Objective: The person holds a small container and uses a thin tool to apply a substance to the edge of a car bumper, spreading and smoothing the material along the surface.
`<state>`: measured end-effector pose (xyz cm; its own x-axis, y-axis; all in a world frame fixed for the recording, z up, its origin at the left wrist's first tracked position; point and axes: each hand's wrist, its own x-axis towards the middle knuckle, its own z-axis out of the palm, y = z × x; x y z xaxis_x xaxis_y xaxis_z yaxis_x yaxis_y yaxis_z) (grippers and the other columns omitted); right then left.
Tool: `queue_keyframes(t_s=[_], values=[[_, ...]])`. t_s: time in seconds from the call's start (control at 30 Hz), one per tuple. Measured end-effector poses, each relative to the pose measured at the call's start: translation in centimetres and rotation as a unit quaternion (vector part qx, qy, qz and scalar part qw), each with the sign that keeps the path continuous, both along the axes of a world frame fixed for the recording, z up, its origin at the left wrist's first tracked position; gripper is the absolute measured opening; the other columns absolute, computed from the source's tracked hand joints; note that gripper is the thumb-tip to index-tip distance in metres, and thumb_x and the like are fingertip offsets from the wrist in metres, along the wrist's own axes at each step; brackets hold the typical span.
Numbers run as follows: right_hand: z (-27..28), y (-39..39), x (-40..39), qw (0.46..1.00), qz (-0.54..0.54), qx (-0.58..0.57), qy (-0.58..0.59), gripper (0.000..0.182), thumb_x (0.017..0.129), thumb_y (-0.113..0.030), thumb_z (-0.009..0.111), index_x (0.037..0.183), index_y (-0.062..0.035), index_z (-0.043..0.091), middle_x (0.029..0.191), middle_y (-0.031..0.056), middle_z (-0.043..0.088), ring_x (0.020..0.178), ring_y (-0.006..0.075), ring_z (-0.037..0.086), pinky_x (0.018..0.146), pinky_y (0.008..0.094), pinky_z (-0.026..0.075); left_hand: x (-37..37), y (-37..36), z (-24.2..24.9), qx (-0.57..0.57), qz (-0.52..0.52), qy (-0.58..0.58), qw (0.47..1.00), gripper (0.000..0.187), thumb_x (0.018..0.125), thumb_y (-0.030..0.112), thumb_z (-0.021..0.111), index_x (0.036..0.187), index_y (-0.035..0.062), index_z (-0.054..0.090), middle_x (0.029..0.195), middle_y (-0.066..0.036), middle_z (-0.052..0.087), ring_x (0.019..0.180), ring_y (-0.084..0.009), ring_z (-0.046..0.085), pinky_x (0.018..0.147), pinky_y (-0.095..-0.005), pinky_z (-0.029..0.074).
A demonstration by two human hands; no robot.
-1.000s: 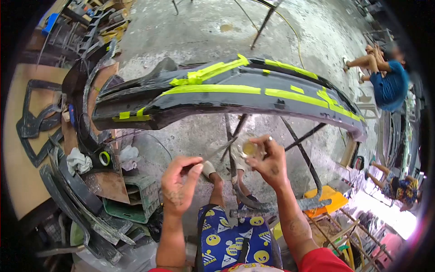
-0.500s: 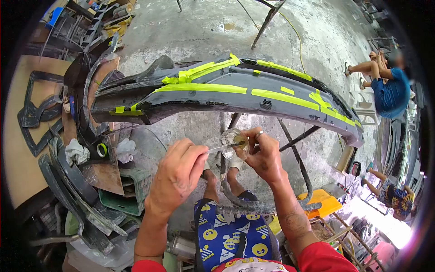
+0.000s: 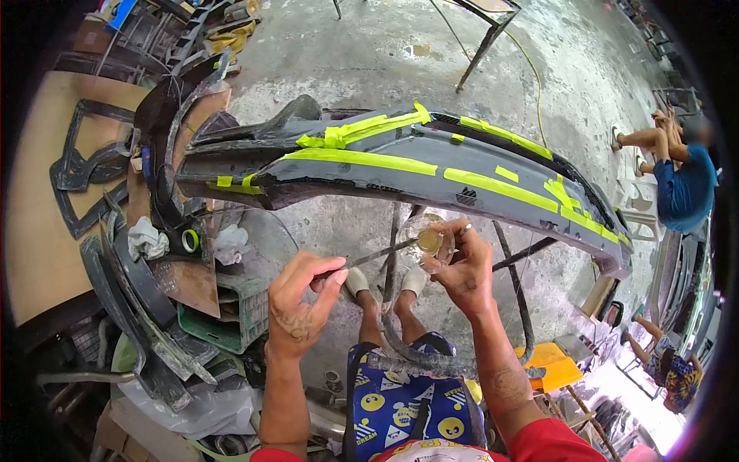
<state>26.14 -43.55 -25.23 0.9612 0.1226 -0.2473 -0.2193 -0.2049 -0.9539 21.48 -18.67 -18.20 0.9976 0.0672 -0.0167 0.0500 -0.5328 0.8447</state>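
A thin dark stick [image 3: 379, 253] is pinched between the thumb and fingers of my left hand [image 3: 304, 299]. Its far tip reaches the mouth of a clear plastic cup [image 3: 428, 240], where a yellowish content shows. My right hand [image 3: 466, 269] is wrapped round the cup's right side, with a ring on one finger. Just beyond both hands lies a long dark grey car-body part [image 3: 369, 179], with strips of yellow-green tape [image 3: 500, 189] along it.
Black metal stand legs [image 3: 504, 254] stand under the long part. At the left are a green crate [image 3: 231, 316], a tape roll [image 3: 190, 241], crumpled white cloth [image 3: 146, 240] and dark curved parts [image 3: 127, 308]. A person in blue [image 3: 685, 177] sits at the right.
The view has shifted, so the surroundings appear further right and slightly lower. My left hand has turned, and the stick now slopes upward toward the cup, which stays in my right hand.
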Motion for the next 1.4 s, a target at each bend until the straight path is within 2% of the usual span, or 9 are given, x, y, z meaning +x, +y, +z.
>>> queue_keyframes(t_s=[0.2, 0.33, 0.4, 0.63, 0.73, 0.77, 1.0, 1.3, 1.4], values=[[0.2, 0.5, 0.3, 1.000, 0.019, -0.011, -0.008, 0.038, 0.077, -0.005, 0.083, 0.111, -0.0007, 0.065, 0.089, 0.0079, 0.073, 0.079, 0.0104, 0.066, 0.069, 0.0276, 0.056, 0.0, 0.1, 0.1, 0.035, 0.008, -0.036, 0.999, 0.017, 0.086, 0.001, 0.076, 0.102, 0.0008, 0.072, 0.082, -0.008, 0.064, 0.066, -0.0156, 0.055, 0.061, -0.0282, 0.046], [0.0, 0.6, 0.2, 0.999, 0.019, 0.036, 0.015, 0.040, 0.078, -0.005, 0.082, 0.113, -0.0013, 0.064, 0.091, 0.0080, 0.073, 0.080, 0.0104, 0.067, 0.070, 0.0269, 0.056, -0.2, 1.0, -0.2, 0.058, 0.006, -0.038, 0.998, 0.016, 0.086, 0.001, 0.075, 0.102, 0.0011, 0.072, 0.082, -0.008, 0.064, 0.066, -0.0161, 0.056, 0.061, -0.0291, 0.047], [-0.2, 0.6, 0.1, 0.999, 0.003, 0.042, 0.001, 0.041, 0.079, -0.005, 0.082, 0.115, -0.0012, 0.063, 0.091, 0.0064, 0.071, 0.081, 0.0111, 0.067, 0.071, 0.0270, 0.057, -0.3, 1.2, -0.5, 0.016, 0.034, -0.021, 0.999, 0.014, 0.087, 0.002, 0.075, 0.101, -0.0009, 0.072, 0.084, -0.006, 0.063, 0.071, -0.0133, 0.055, 0.064, -0.0265, 0.044], [0.7, 0.0, 0.5, 0.992, -0.043, 0.104, 0.049, 0.041, 0.080, -0.006, 0.083, 0.114, -0.0010, 0.062, 0.086, 0.0032, 0.065, 0.069, 0.0064, 0.062, 0.052, 0.0217, 0.051, 0.5, 1.8, -1.2, 0.057, 0.080, -0.035, 0.995, 0.013, 0.088, 0.002, 0.074, 0.101, -0.0007, 0.072, 0.085, -0.006, 0.063, 0.072, -0.0137, 0.055, 0.065, -0.0263, 0.043], [0.7, -0.3, 0.4, 0.995, -0.027, 0.083, 0.045, 0.041, 0.079, -0.006, 0.083, 0.114, -0.0008, 0.062, 0.089, 0.0036, 0.066, 0.069, 0.0069, 0.061, 0.053, 0.0222, 0.051, 1.7, 2.1, -0.6, 0.081, 0.079, -0.051, 0.992, 0.012, 0.089, 0.001, 0.073, 0.101, -0.0006, 0.071, 0.086, -0.007, 0.064, 0.072, -0.0140, 0.055, 0.065, -0.0265, 0.043], [-0.3, -0.7, 0.1, 0.997, -0.016, 0.077, 0.002, 0.041, 0.079, -0.005, 0.083, 0.114, -0.0002, 0.062, 0.090, 0.0042, 0.067, 0.069, 0.0074, 0.061, 0.053, 0.0230, 0.050, 2.1, 2.3, -0.5, 0.095, 0.077, -0.066, 0.990, 0.012, 0.089, 0.001, 0.073, 0.101, -0.0006, 0.071, 0.086, -0.007, 0.064, 0.072, -0.0141, 0.055, 0.065, -0.0265, 0.043], [-0.2, -1.5, -0.4, 0.995, 0.023, 0.090, 0.043, 0.041, 0.079, -0.003, 0.082, 0.114, 0.0009, 0.062, 0.091, 0.0050, 0.067, 0.069, 0.0076, 0.061, 0.054, 0.0234, 0.050, 3.8, 3.2, -0.5, 0.150, 0.047, -0.108, 0.982, 0.013, 0.089, 0.000, 0.073, 0.101, -0.0002, 0.071, 0.086, -0.007, 0.064, 0.071, -0.0151, 0.056, 0.063, -0.0276, 0.045], [-0.5, -2.2, -0.3, 0.992, 0.025, 0.101, 0.069, 0.041, 0.079, 0.000, 0.081, 0.115, 0.0006, 0.062, 0.079, 0.0021, 0.062, 0.066, 0.0068, 0.060, 0.052, 0.0243, 0.050, 4.3, 3.5, -1.3, 0.186, 0.017, -0.130, 0.974, 0.014, 0.088, -0.002, 0.072, 0.102, 0.0006, 0.070, 0.087, -0.008, 0.064, 0.070, -0.0175, 0.057, 0.063, -0.0287, 0.046], [-0.9, -2.2, -0.3, 0.995, 0.034, 0.090, 0.030, 0.041, 0.079, 0.000, 0.081, 0.115, 0.0004, 0.062, 0.077, 0.0016, 0.061, 0.064, 0.0068, 0.059, 0.052, 0.0243, 0.051, 4.3, 3.5, -1.2, 0.194, 0.013, -0.135, 0.972, 0.014, 0.089, -0.002, 0.072, 0.102, 0.0007, 0.070, 0.088, -0.009, 0.065, 0.071, -0.0181, 0.058, 0.063, -0.0291, 0.046]])
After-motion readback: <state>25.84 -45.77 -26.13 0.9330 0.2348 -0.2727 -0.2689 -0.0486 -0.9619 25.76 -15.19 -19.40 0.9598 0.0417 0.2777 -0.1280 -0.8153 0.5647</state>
